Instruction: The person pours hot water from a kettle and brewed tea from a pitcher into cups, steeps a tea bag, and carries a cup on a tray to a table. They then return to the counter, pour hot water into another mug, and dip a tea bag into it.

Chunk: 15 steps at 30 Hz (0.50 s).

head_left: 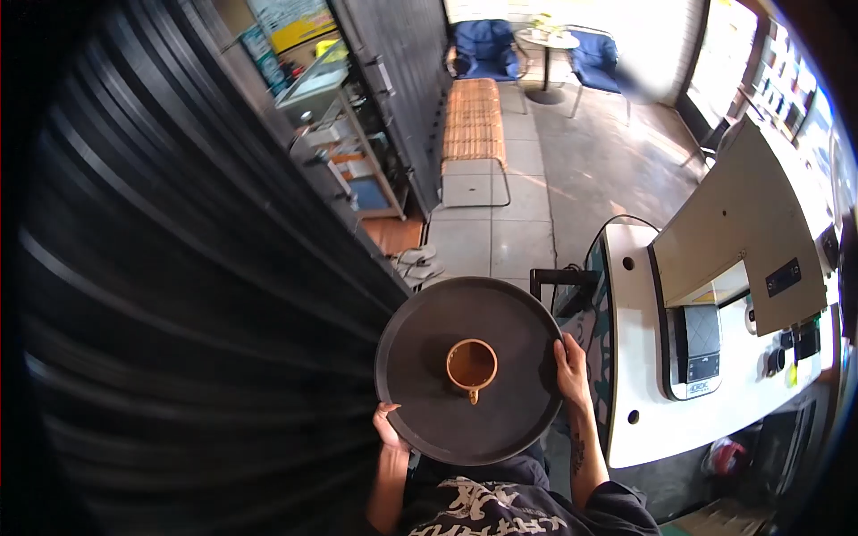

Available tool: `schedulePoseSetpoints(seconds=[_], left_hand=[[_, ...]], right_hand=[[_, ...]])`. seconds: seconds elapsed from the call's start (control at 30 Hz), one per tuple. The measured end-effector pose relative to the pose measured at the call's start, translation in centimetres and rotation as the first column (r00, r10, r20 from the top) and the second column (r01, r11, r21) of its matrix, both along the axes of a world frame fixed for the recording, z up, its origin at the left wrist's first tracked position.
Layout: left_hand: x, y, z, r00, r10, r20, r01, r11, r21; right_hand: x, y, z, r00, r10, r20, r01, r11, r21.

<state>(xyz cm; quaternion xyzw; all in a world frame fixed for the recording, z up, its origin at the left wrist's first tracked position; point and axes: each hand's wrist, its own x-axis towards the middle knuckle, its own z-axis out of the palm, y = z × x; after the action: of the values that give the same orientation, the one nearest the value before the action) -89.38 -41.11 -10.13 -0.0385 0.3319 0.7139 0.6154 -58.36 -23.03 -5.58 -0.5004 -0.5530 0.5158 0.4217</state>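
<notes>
At the rim, left grip and right grip pinch 1 tray bearing 1 cup.

Dark shirt with pale lettering

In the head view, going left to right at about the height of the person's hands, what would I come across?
Dark ridged wall → left hand at the rim of the tray → brown cup → right hand → flat black device on the white counter.

Washed-out glare at upper right, deep shadow left, dark fisheye-curved edges
</notes>
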Motion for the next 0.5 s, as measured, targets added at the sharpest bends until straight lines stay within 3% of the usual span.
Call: schedulePoseSetpoints(seconds=[0.2, 0.5], left_hand=[[-5.9, 11.1, 2.7, 0.98, -0.189, -0.068, 0.17, 0.96, -0.221], [-6.9, 30.5, 2.8, 0.918, -0.355, -0.177, 0.361, 0.933, 0.004]], right_hand=[[-3.5, 2.0, -1.7, 0.964, -0.266, -0.025, 0.266, 0.964, -0.013], [-4.6, 12.2, -1.8, 0.862, -0.507, -0.003, 0.505, 0.86, 0.076]])
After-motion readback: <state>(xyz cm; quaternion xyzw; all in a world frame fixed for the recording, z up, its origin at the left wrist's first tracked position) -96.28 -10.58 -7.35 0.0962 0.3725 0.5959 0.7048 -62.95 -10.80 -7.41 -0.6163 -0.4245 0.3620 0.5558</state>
